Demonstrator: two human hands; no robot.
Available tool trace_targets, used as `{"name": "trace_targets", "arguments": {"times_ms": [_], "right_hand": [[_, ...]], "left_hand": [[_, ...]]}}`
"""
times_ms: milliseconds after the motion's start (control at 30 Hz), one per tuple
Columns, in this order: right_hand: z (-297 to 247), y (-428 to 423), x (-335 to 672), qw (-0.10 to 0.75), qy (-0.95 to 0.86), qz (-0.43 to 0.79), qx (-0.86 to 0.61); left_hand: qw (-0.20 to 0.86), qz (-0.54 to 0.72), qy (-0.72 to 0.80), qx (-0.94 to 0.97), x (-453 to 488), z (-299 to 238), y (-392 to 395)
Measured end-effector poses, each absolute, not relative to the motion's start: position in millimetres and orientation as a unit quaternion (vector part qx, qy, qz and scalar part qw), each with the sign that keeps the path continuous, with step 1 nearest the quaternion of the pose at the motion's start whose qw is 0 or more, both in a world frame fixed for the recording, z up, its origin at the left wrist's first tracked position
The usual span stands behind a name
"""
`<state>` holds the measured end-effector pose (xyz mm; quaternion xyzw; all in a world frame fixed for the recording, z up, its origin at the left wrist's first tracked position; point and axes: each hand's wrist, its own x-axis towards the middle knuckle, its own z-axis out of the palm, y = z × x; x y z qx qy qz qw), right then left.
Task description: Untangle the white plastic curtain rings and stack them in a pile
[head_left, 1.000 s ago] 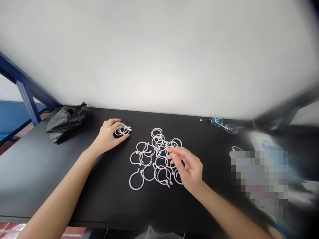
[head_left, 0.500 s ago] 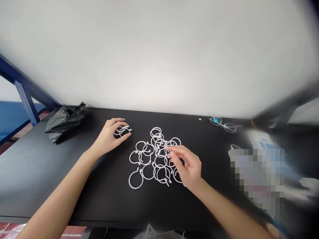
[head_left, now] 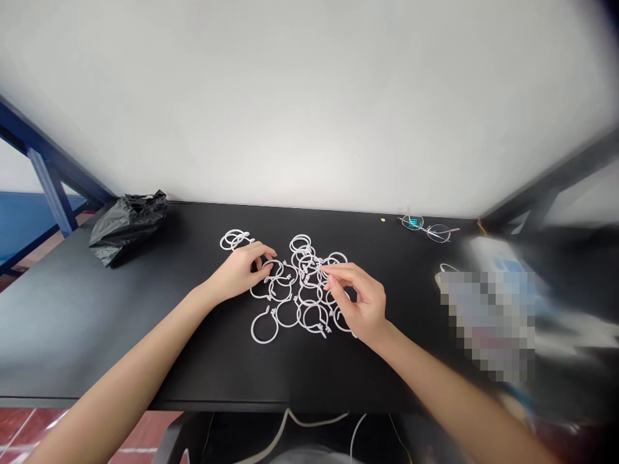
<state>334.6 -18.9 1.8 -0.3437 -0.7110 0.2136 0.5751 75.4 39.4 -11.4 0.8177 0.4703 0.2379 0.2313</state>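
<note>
- Head view: white rings (head_left: 310,305) lie overlapping on the desk (head_left: 217,361), a few apart beyond the left hand (head_left: 242,270). They look light and springy, apt to snag; a bare outer rim should suit a pinch.
- Left hand: thumb and fingers parted at a ring, contact unclear.
- Right hand (head_left: 362,298): fingertips nearly together over the rings; whether gripping one, I cannot tell.

Wall (head_left: 300,129) bright, palest low in the middle, greyer toward corners. Black desk (head_left: 62,335) shows soft sheen at left, darker right. Cyan glare on glasses (head_left: 413,222). White rings (head_left: 304,277) fairly sharp; right side smeared, stretched, partly pixelated. Top-right corner dark.
</note>
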Motion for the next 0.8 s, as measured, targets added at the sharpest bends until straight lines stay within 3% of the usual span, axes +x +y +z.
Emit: {"name": "trace_targets", "arguments": {"times_ms": [400,800], "right_hand": [[6.1,-24.8,332.4,0.573,-0.737,0.177,-0.312],[-1.6,-19.8,332.6,0.563,-0.735,0.188,-0.326]], "left_hand": [[0.324,0.262,0.514,0.75,83.3,-9.1,34.1],[0.256,0.28,0.466,0.8,92.7,-16.5,33.0]]}}
